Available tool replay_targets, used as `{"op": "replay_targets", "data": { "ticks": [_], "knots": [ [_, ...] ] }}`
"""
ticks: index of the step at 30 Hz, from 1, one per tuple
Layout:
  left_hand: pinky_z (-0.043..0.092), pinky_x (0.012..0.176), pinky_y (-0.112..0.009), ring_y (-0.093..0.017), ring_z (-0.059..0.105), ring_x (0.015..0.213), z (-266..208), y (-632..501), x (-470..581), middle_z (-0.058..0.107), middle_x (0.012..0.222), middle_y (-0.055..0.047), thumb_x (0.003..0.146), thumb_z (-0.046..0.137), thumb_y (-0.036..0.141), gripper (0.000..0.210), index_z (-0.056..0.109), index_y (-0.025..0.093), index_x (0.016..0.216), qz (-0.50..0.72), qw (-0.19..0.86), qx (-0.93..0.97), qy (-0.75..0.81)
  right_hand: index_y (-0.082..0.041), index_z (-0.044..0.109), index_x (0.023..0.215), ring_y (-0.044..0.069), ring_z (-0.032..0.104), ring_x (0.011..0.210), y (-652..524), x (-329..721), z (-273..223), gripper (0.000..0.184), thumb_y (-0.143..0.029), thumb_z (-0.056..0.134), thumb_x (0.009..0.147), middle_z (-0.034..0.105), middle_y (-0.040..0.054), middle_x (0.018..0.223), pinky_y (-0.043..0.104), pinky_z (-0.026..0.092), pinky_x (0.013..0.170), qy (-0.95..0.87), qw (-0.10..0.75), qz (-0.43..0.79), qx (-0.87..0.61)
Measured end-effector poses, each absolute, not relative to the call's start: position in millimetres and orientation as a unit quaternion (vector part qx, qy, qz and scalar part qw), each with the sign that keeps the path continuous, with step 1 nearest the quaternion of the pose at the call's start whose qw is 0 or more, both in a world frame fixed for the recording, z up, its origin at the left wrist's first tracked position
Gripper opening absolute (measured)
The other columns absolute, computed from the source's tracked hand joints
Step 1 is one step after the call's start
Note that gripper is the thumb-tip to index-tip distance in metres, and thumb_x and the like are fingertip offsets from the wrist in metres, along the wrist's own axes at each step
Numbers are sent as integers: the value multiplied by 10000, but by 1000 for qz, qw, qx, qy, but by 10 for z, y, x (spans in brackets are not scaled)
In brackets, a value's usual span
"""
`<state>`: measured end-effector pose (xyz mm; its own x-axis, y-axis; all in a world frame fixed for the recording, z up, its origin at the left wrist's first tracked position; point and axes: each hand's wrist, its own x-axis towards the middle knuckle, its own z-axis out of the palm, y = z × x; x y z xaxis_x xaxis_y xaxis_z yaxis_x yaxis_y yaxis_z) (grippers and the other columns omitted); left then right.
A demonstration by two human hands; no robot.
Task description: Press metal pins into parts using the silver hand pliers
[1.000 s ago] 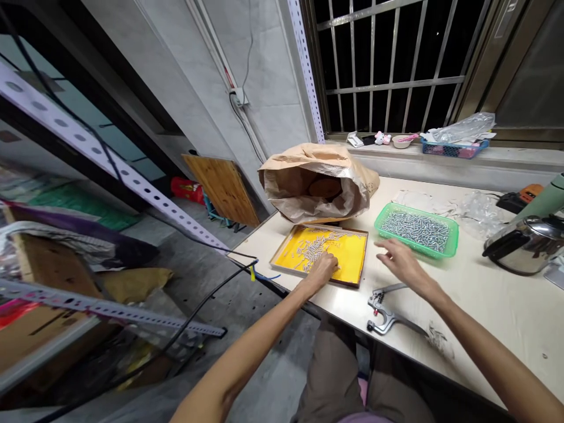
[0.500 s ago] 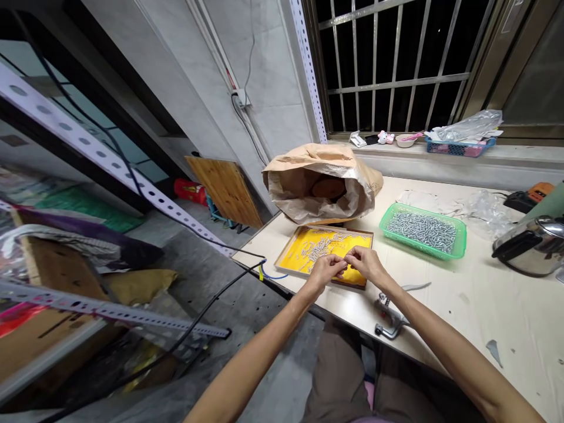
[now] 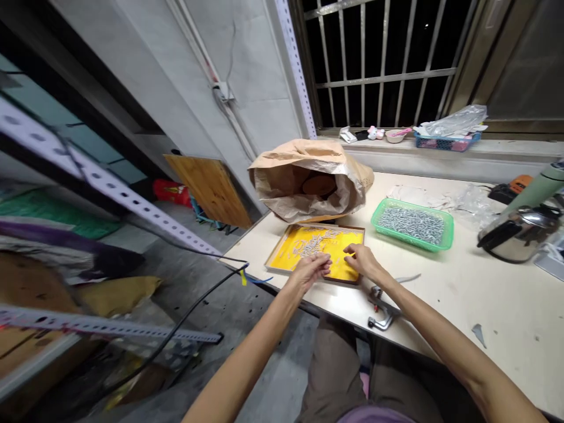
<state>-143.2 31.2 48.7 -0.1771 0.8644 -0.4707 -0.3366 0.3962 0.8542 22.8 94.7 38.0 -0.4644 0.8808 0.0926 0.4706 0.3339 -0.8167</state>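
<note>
Over the near edge of a shallow tray (image 3: pixel 282 238) with a yellow bottom, my left hand (image 3: pixel 312 271) is closed in a pinch. Whatever it holds, if anything, is too small to make out. To its right, my right hand (image 3: pixel 365 259) is over the tray's right side, fingers bent and a little apart, with nothing visible in them. Many small pale rod-like pieces (image 3: pixel 314 244) lie scattered in the tray, heaped toward the middle and back. A green basket (image 3: pixel 412 244) behind my right hand is full of small silvery metal pieces (image 3: pixel 412 224).
A large paper sack (image 3: pixel 356 170) lies behind the tray, mouth toward me. A metal clamp-like tool (image 3: pixel 382 317) sits at the table edge under my right forearm. A kettle (image 3: pixel 517 235) and a green bottle (image 3: pixel 537 185) stand at right. A black cable (image 3: pixel 207 296) hangs at left.
My hands were close together at the fingertips and are now apart, the right one drawn away to the right. The camera view has shifted slightly to the right.
</note>
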Motion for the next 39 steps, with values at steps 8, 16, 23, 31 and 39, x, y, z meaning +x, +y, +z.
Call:
{"op": "replay_targets", "data": {
  "ticks": [8,16,23,31,39],
  "knots": [
    [435,467,-173,-62,508,467,400,-103,-950,587,556,32,537,800,360,325,622,118,663,421,563,370,608,-186,596,1088,140,609,798,475,1164,457,244,-181,454,890,594,72,1051,290,472,778,-818,280,242,-440],
    [361,422,-169,-56,447,415,161,-195,-405,543,488,55,614,697,278,166,611,136,625,270,577,410,653,-211,650,1023,218,560,881,-127,1875,155,198,-286,558,865,616,80,915,331,467,759,-871,139,137,-451],
    [251,381,-193,-48,345,368,132,-85,-378,434,410,74,640,690,336,245,593,123,568,159,552,464,674,-217,616,1069,177,549,797,-338,1882,46,256,-124,458,889,588,55,876,276,443,676,-859,126,110,-483],
    [319,402,-172,-51,372,382,188,-110,-360,442,412,78,704,625,244,138,606,125,637,76,540,456,703,-219,602,1069,158,522,780,-372,1871,69,327,-35,440,853,564,42,851,245,372,633,-852,101,118,-500],
    [344,413,-170,-44,382,369,236,-18,-358,446,400,80,668,651,256,187,547,137,568,5,563,468,681,-209,611,1033,156,507,778,-379,1843,96,316,-20,457,832,553,43,831,250,347,633,-857,80,93,-501]
  ]
}}
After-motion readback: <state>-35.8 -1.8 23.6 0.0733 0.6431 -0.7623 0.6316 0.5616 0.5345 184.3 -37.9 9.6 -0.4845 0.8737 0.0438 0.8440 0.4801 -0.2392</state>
